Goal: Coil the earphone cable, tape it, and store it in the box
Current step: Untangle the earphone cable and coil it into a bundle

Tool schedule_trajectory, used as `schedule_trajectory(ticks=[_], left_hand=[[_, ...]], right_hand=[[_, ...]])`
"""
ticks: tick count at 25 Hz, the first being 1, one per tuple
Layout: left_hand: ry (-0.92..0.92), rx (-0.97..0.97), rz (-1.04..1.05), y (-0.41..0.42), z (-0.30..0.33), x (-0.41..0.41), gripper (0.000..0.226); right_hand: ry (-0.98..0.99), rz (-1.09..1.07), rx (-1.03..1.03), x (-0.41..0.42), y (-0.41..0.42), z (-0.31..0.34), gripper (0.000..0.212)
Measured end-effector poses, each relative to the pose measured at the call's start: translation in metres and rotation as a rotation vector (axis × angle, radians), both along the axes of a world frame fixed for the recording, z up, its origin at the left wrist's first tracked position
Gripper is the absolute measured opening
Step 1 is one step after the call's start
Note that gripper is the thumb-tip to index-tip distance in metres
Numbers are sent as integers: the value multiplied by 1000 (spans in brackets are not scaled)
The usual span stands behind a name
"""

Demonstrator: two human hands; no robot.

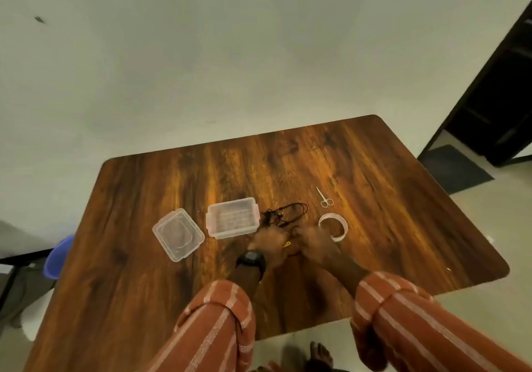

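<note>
A black earphone cable (288,213) lies in a loose tangle on the wooden table (388,213), just beyond my fingers. My left hand (269,243), with a black watch on the wrist, and my right hand (312,242) rest side by side at the cable's near end; blur hides whether the fingers pinch it. A small yellow thing (286,245) shows between the hands. The clear plastic box (231,217) stands without its lid, left of the cable. The clear lid (178,234) lies further left. A roll of clear tape (333,226) sits right of my right hand.
Small silver scissors (324,198) lie beyond the tape roll. A blue stool or bin (59,256) stands off the table's left edge. A dark doorway and mat are at the far right. A bare foot (321,354) shows below the near edge.
</note>
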State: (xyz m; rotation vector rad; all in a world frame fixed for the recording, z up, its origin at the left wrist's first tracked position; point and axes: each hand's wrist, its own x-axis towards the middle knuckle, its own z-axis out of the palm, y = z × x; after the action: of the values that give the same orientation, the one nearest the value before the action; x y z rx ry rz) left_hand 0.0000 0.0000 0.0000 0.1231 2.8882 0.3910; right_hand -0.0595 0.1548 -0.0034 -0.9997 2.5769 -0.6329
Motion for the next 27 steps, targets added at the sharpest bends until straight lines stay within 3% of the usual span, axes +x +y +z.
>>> schedule_trajectory(ticks=[3, 6, 11, 14, 17, 22, 27], left_hand=[[-94, -32, 56, 20, -33, 4, 48], [-112, -77, 82, 36, -53, 7, 53], [-215, -222, 20, 28, -53, -7, 43], [-212, -253, -49, 16, -44, 0, 47], [-190, -262, -105, 14, -44, 15, 43], [-232, -350, -181, 24, -44, 28, 36], [-227, -285, -188, 12, -36, 47, 55]], right_hand=[[-6, -12, 64, 3, 19, -31, 37], [88, 79, 220, 5, 29, -52, 56], [44, 130, 416, -5, 27, -58, 43], [120, 249, 488, -10, 28, -54, 41], [167, 318, 514, -12, 27, -49, 52], [239, 440, 511, 10, 28, -50, 52], [260, 499, 534, 29, 21, -43, 49]])
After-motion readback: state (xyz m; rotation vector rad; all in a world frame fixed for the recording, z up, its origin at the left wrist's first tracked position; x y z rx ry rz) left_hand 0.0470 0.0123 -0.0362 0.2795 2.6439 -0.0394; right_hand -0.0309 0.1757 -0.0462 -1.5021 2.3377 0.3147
